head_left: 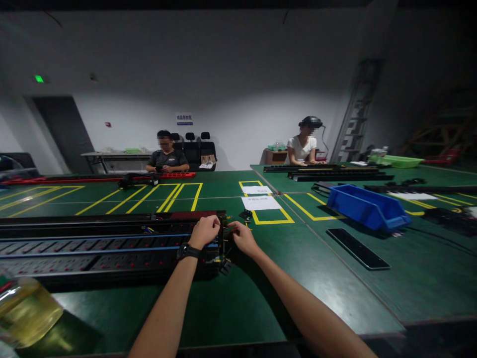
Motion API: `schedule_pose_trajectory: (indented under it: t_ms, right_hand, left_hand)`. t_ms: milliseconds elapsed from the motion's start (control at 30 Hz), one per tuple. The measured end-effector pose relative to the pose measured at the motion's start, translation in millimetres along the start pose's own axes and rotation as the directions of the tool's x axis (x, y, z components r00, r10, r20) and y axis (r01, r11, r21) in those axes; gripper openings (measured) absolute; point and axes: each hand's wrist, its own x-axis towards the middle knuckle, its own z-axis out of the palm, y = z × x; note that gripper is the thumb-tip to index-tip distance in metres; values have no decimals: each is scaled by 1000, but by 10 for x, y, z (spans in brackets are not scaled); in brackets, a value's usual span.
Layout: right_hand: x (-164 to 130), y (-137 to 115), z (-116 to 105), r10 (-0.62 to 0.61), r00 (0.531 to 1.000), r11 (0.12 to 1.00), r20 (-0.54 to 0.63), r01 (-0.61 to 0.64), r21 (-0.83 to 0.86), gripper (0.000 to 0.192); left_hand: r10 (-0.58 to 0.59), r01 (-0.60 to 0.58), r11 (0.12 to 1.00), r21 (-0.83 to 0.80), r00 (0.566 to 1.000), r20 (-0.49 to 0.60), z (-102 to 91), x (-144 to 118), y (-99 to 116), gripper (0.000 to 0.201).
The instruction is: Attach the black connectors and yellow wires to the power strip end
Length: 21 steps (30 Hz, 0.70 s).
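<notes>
A long black housing (149, 258), with rows of dark panels, red dots and blue strips that look like wires, lies across the left half of the table. At its right end is an upright end piece (222, 238) with short wires and small connectors around it. My left hand (204, 231), with a black watch on the wrist, has its fingers curled at the housing's upper edge beside this end piece. My right hand (244, 237) is closed, thumb and finger pinched together on the other side of the end piece. What sits between the fingertips is too small to make out.
A bottle of yellow liquid (28, 311) stands front left. On the right are a blue bin (367, 206) and a dark phone or tablet (357, 248). Paper sheets (261, 203) lie ahead. Two people (167, 156) sit beyond the green table (298, 278).
</notes>
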Motion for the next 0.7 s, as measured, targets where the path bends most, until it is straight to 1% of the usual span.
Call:
schedule_pose_trajectory:
  t_ms: [67,133,400,700]
  right_hand:
    - [1,-27,-21,19,999,999,-30,-20,-43,36]
    - [-1,-58,-42,26,999,997,-33,-28,-71,32]
    - [-21,-118,-60,39,999,995,-15,-40,-86,32]
    - [-5,-94,-53,43,999,996,32,-41,-74,30]
  left_hand:
    - [5,-5,1000,0,1000,0,3,5,-6,21]
    - [8,-8,1000,2,1000,-3,0,4,-7,22]
    - [5,-5,1000,14,1000,-2,-23,-12,22,22]
    - [5,-5,1000,-12,1000,12,-7,14,-28,21]
